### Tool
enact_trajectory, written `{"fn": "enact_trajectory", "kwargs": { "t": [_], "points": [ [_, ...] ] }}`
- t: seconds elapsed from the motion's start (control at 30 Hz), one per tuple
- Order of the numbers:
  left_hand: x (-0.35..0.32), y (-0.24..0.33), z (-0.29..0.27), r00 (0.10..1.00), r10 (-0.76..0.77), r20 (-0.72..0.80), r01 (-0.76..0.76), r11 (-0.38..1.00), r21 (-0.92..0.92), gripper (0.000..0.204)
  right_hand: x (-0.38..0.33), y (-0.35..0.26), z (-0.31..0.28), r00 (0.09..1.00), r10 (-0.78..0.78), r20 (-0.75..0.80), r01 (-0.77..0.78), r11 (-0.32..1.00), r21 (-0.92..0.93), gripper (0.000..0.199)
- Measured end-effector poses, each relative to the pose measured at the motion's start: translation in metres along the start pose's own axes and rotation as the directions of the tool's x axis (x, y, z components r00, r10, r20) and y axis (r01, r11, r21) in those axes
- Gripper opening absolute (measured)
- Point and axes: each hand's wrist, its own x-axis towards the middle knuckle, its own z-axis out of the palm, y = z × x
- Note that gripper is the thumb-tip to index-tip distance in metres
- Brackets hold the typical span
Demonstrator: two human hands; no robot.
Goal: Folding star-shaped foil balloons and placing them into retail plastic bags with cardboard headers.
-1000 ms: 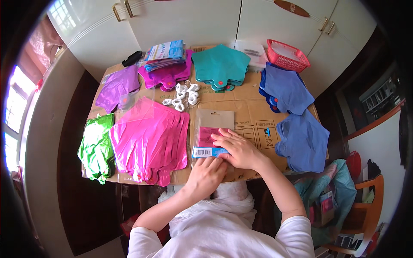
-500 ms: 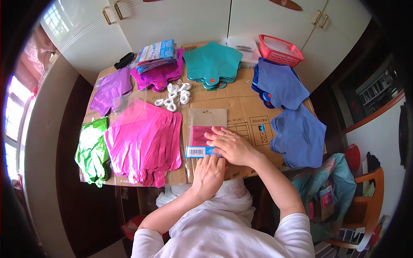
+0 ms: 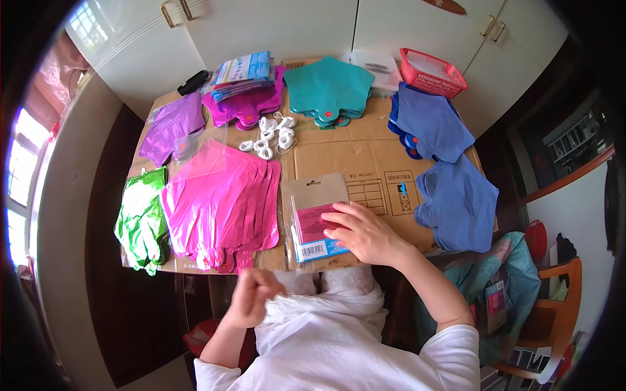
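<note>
1. Left hand [image 3: 253,296]: lower centre of the frame, just off the tabletop's near edge, fingers curled closed; whether they pinch anything, I cannot tell.
2. Right hand [image 3: 372,236]: centre of the frame, open, fingers spread and laid on the packet's right side.
3. Packet [image 3: 312,225]: centre of the frame, lying flat and slightly tilted near the tabletop's near edge; tan top with a hang slot, pink panel, blue and white band below.
4. Tabletop [image 3: 329,153]: covered in cardboard, across the middle of the frame.
5. Pink stack [image 3: 225,205]: left of centre, fanned, near the packet.
6. Green foil [image 3: 140,215]: left of the frame, beside the pink stack.
7. White coils [image 3: 266,139]: above centre.
8. Blue clip [image 3: 403,189]: right of centre.
9. 2 blue stacks [image 3: 456,205]: right and upper right.
10. Teal stack [image 3: 329,88]: upper centre.
11. Leaflets [image 3: 241,73]: upper left, on the purple stack [image 3: 254,107].
12. Red basket [image 3: 433,77]: upper right.
</note>
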Motion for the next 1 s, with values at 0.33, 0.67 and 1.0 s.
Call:
{"fn": "enact_trajectory", "kwargs": {
  "t": [0.33, 0.67, 1.0],
  "points": [
    [0.016, 0.004, 0.002, 0.893, -0.082, 0.443, -0.424, 0.179, 0.888, 0.031, -0.015, -0.017, 0.001, 0.991, -0.001, -0.131, 0.003, 1.0, 0.02, 0.014],
    [0.023, -0.032, 0.012, 0.989, 0.131, 0.066, -0.128, 0.559, 0.819, 0.012, -0.03, -0.025, -0.007, 0.993, 0.005, -0.117, -0.005, 1.0, -0.003, 0.035],
    [0.039, -0.028, 0.021, 0.934, -0.248, -0.258, 0.355, 0.556, 0.751, 0.02, -0.022, -0.03, 0.021, 0.937, 0.172, -0.304, -0.176, 0.984, 0.015, 0.034]
  ]
}}
